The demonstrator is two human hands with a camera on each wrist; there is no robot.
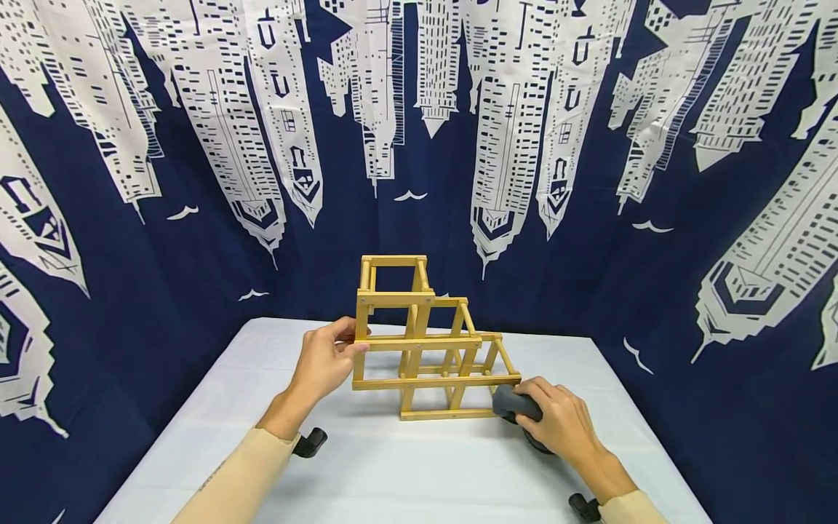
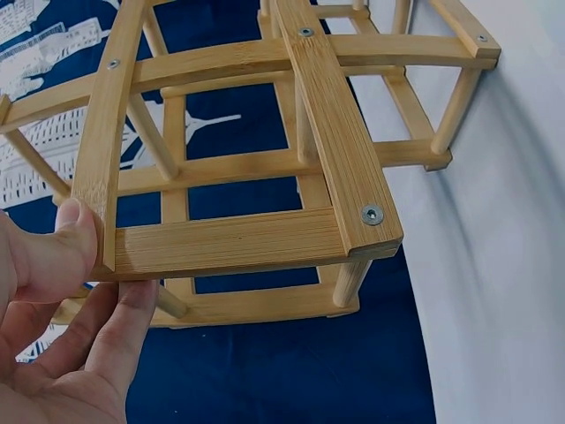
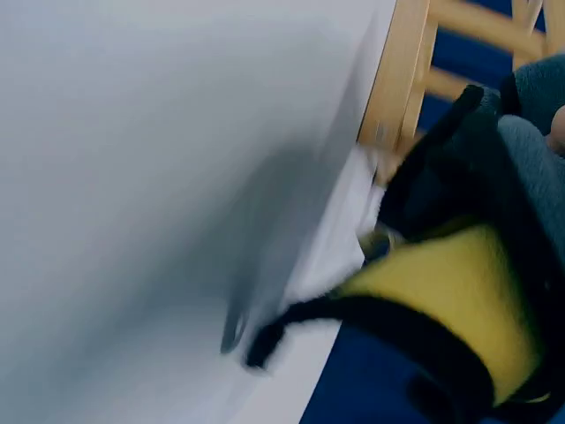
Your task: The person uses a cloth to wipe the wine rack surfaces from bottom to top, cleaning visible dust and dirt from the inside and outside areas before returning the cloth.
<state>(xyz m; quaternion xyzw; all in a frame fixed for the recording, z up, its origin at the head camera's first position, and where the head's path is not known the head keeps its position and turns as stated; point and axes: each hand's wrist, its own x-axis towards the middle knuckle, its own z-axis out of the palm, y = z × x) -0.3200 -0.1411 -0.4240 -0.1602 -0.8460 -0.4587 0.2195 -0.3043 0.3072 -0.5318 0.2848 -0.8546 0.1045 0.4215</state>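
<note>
A light wooden rack of slats and round dowels rises in steps toward the left, its lower left corner overhanging the bottom slat. My left hand pinches the rack's left edge, thumb in front and fingers behind. In the left wrist view, the thumb presses a slat near its joint. At the rack's lower right, my right hand grips a soft dark grey item. The right wrist view shows its yellow lining and black trim; it looks shoe-like, but its exact kind is unclear.
A white-covered table lies beneath the rack. Behind and at both sides hangs a navy cloth printed with white upside-down buildings. Black wrist mounts show near both cuffs.
</note>
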